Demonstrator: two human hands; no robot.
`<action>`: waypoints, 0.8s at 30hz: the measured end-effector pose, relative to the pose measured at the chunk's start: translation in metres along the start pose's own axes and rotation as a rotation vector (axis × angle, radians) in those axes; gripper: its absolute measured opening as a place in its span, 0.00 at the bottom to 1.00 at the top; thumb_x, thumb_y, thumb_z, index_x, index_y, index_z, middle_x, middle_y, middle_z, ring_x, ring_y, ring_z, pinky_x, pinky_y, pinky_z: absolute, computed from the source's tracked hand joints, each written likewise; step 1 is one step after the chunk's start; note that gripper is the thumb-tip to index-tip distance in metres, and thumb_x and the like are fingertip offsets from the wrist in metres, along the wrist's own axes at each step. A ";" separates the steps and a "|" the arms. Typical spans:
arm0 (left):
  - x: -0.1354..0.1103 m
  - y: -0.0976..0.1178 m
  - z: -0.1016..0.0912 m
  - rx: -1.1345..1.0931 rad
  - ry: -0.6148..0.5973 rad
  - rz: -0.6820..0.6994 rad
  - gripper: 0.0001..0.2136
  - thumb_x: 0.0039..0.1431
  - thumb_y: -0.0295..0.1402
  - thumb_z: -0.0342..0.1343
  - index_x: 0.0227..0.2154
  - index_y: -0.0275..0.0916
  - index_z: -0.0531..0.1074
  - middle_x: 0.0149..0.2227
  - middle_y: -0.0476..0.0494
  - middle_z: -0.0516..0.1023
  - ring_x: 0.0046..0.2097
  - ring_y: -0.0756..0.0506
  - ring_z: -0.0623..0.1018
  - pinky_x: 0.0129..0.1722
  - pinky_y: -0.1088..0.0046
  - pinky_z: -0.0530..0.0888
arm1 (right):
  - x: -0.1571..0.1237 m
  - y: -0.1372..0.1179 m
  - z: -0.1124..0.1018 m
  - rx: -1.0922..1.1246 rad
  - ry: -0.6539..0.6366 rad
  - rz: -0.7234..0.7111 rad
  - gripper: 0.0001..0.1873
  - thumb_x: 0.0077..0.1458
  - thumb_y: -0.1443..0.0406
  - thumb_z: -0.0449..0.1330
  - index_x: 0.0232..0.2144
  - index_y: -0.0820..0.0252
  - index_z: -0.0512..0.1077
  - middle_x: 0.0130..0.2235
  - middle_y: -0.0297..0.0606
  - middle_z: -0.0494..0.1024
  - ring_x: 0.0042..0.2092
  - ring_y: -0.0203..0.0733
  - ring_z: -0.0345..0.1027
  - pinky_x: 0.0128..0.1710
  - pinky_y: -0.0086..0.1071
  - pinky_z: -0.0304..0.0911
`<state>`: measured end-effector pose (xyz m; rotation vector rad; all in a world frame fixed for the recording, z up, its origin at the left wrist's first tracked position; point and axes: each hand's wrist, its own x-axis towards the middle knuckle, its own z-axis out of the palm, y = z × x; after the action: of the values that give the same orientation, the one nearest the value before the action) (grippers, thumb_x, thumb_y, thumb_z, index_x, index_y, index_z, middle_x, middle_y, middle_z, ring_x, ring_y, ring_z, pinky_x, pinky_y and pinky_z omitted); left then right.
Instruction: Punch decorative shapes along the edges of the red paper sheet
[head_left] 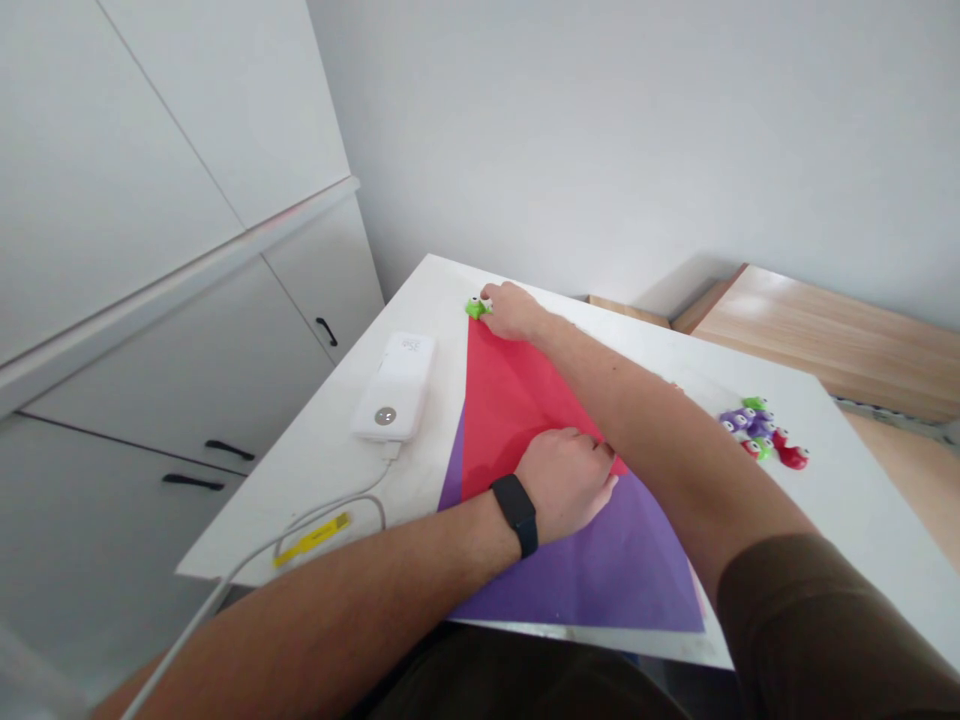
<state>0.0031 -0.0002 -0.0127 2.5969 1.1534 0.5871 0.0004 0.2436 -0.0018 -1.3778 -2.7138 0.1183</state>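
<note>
Atop red sheet (499,390), your L hand (566,485) rests, can't tell finger gap; at far corner R hand (514,312) pinches green figure (474,309), prob. light/slick, best gripped by sides.

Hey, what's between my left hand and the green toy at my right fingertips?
Red paper lies between your left hand and that green toy, as the head view shows.
</note>
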 end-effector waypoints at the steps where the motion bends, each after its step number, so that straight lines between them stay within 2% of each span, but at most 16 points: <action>1: 0.000 0.000 0.000 0.000 -0.001 0.003 0.11 0.71 0.37 0.53 0.44 0.36 0.76 0.40 0.39 0.83 0.42 0.38 0.83 0.44 0.59 0.80 | -0.001 -0.004 -0.001 0.003 -0.007 -0.020 0.22 0.64 0.61 0.61 0.58 0.62 0.74 0.55 0.56 0.77 0.53 0.57 0.75 0.55 0.45 0.70; 5: 0.000 0.000 0.000 0.000 -0.005 0.010 0.11 0.72 0.37 0.51 0.44 0.36 0.76 0.40 0.38 0.84 0.42 0.38 0.83 0.44 0.58 0.80 | -0.006 -0.020 -0.005 0.022 -0.030 -0.098 0.20 0.66 0.63 0.59 0.59 0.54 0.75 0.54 0.49 0.76 0.50 0.52 0.76 0.54 0.42 0.69; 9: 0.000 0.000 -0.001 0.000 -0.003 0.006 0.11 0.72 0.37 0.52 0.44 0.36 0.76 0.40 0.38 0.84 0.42 0.37 0.83 0.44 0.58 0.80 | -0.013 -0.034 -0.012 0.053 -0.063 -0.196 0.18 0.66 0.62 0.60 0.56 0.50 0.77 0.51 0.45 0.77 0.47 0.47 0.75 0.54 0.39 0.68; 12: -0.001 0.000 -0.003 -0.001 -0.003 0.001 0.11 0.70 0.37 0.54 0.45 0.35 0.76 0.39 0.39 0.84 0.42 0.37 0.83 0.44 0.58 0.80 | -0.024 -0.037 -0.023 0.079 -0.042 -0.232 0.20 0.66 0.61 0.61 0.59 0.53 0.75 0.52 0.45 0.77 0.49 0.47 0.74 0.55 0.38 0.66; 14: -0.001 0.000 -0.005 -0.002 -0.004 0.000 0.12 0.70 0.38 0.54 0.45 0.35 0.76 0.40 0.39 0.84 0.43 0.37 0.83 0.44 0.58 0.80 | -0.039 -0.034 -0.033 0.098 -0.020 -0.242 0.19 0.67 0.59 0.61 0.57 0.56 0.75 0.51 0.44 0.78 0.50 0.47 0.74 0.55 0.38 0.66; 18: -0.001 0.000 -0.008 -0.002 -0.014 0.002 0.12 0.71 0.38 0.54 0.45 0.35 0.77 0.40 0.40 0.83 0.43 0.37 0.83 0.45 0.58 0.80 | -0.092 -0.017 -0.056 0.294 0.105 -0.282 0.15 0.66 0.61 0.61 0.52 0.57 0.77 0.47 0.40 0.80 0.46 0.44 0.74 0.52 0.36 0.67; 24: 0.001 0.000 -0.008 -0.001 -0.037 0.001 0.13 0.72 0.40 0.54 0.47 0.35 0.76 0.44 0.38 0.83 0.46 0.37 0.82 0.47 0.59 0.79 | -0.196 0.020 -0.073 0.490 0.190 -0.157 0.11 0.62 0.60 0.65 0.46 0.52 0.79 0.44 0.39 0.80 0.40 0.43 0.74 0.43 0.39 0.71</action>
<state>-0.0005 0.0011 -0.0052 2.5966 1.1397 0.5379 0.1401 0.0986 0.0583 -0.9788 -2.4000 0.5655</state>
